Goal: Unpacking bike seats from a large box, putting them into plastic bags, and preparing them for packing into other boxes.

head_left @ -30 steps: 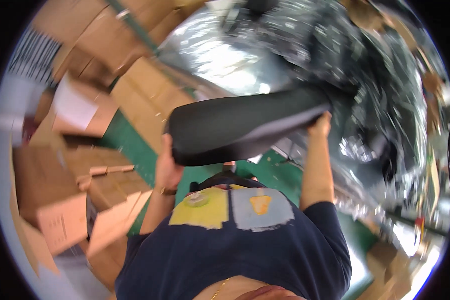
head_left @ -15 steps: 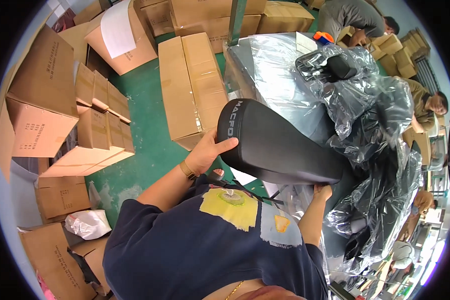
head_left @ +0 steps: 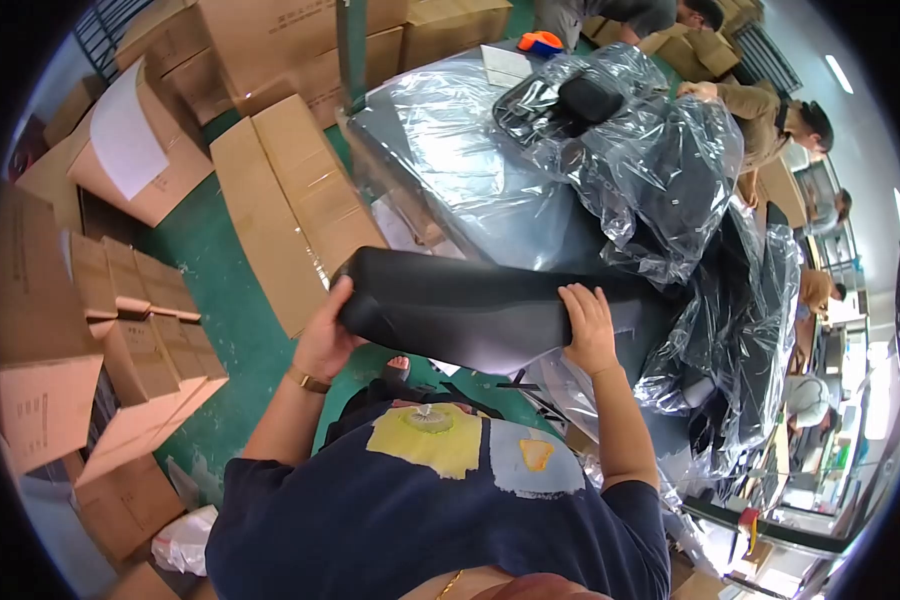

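Note:
A long black padded seat (head_left: 450, 308), like a motorcycle saddle, lies crosswise in front of my body, its side turned toward me. My left hand (head_left: 325, 335) grips its blunt left end, thumb at the upper edge; the fingers underneath are hidden. My right hand (head_left: 591, 330) holds the narrower right part, fingers laid over the near side. Beyond the right part, more black seats in clear plastic bags (head_left: 660, 180) are heaped on the table (head_left: 420, 110), whose surface is covered in shiny film. The seat's right end overlaps the dark pile.
A closed carton (head_left: 290, 200) stands on the green floor left of the table. More cartons (head_left: 45, 390) are stacked along the left. An orange and blue tape dispenser (head_left: 541, 43) sits at the table's far edge. Co-workers (head_left: 760, 115) are beyond the table.
The seat has rolled so its lettered end no longer shows and its side faces me. My right hand has moved from beneath the right end onto its near side. The view has shifted right.

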`<action>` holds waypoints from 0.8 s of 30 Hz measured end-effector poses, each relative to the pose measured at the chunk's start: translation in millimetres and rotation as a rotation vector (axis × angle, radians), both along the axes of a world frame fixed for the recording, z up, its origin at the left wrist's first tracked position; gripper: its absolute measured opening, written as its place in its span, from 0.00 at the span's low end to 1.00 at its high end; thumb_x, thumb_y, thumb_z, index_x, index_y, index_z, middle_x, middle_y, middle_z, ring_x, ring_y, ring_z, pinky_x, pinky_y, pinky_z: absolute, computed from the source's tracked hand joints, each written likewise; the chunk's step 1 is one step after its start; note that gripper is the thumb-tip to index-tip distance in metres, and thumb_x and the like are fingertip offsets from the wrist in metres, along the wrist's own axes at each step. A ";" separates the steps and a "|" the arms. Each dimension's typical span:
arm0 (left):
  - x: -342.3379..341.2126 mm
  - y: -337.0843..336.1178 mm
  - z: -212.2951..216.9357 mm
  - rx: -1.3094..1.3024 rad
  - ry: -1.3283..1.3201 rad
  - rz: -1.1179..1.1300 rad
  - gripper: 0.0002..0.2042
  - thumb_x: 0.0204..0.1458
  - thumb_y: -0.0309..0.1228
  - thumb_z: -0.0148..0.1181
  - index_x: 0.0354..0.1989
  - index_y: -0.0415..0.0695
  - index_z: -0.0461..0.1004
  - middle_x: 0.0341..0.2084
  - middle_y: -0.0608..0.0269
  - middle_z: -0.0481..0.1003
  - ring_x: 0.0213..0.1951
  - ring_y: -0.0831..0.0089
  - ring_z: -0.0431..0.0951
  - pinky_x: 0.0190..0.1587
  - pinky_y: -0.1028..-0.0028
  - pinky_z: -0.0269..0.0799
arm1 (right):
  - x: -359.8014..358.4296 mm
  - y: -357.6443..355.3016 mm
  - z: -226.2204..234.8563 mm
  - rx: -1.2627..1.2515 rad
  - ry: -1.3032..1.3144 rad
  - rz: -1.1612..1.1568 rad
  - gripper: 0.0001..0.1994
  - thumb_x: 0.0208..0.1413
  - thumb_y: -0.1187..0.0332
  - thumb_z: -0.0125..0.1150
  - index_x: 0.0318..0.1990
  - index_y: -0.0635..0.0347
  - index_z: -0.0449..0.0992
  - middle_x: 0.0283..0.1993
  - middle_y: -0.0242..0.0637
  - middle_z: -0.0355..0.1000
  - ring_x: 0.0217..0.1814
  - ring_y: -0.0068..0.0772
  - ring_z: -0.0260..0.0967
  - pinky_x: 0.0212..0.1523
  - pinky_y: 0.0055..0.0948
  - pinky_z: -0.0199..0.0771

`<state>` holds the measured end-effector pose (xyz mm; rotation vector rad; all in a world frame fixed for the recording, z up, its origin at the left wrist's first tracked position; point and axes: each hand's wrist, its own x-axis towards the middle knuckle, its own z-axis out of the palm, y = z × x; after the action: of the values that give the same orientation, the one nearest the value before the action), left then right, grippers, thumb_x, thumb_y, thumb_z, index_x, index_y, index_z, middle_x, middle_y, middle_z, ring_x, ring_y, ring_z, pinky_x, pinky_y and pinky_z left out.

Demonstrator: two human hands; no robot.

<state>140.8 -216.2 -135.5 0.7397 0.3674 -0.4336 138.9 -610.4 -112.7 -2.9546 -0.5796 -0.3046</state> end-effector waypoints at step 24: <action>169.0 -270.2 -116.1 1.729 -1.280 -0.489 0.17 0.45 0.48 0.61 0.31 0.46 0.73 0.33 0.61 0.70 0.38 0.62 0.71 0.40 0.65 0.66 | -241.6 -49.5 21.1 1.270 0.318 -1.125 0.18 0.41 0.61 0.69 0.34 0.67 0.75 0.31 0.30 0.72 0.32 0.22 0.65 0.37 0.24 0.67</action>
<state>309.9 -486.5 -251.6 2.5918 -0.8571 0.1048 -102.7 -659.9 -91.6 -1.6740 0.9967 -0.1520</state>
